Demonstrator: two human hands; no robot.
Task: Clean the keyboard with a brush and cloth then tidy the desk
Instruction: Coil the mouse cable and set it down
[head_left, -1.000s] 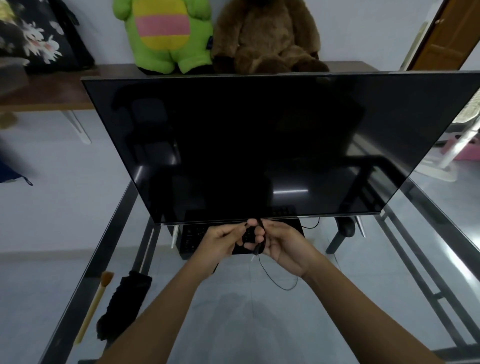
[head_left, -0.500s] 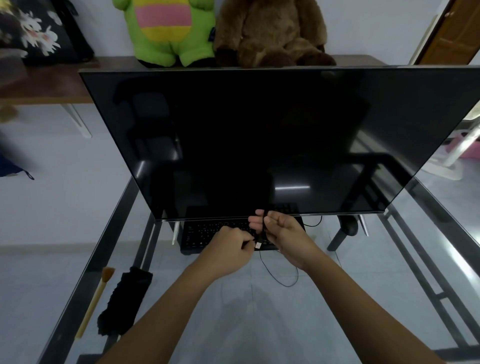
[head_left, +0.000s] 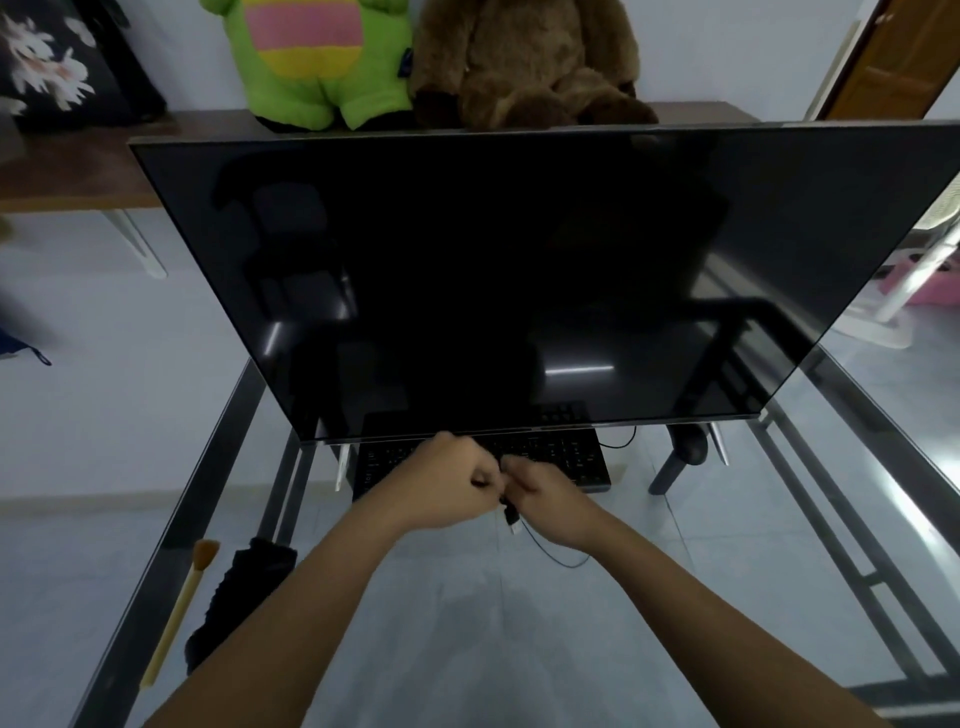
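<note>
I see both fists closed on the thin cable (head_left: 550, 551), left hand (head_left: 447, 480) touching right hand (head_left: 543, 491) over the keyboard (head_left: 582, 460), just under the monitor's (head_left: 493, 280) lower edge. Brush (head_left: 179, 608) and dark cloth (head_left: 236, 597) lie near the glass desk's (head_left: 649, 623) left edge.

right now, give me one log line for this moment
phase: handling keyboard cable | left hand: fisted at cable | right hand: pinching cable, plug dangling | keyboard: under monitor | brush, cloth: untouched, desk's left edge

The desk (head_left: 857, 493) has a clear, glossy glass top on a dark metal frame, and the monitor (head_left: 493, 280) screen is glossy black, mirroring light streaks. At near left lie a pale wooden-handled brush (head_left: 179, 613) with soft bristles and a matt black cloth (head_left: 234, 597); the far plush toys (head_left: 524, 62) look furry.
</note>
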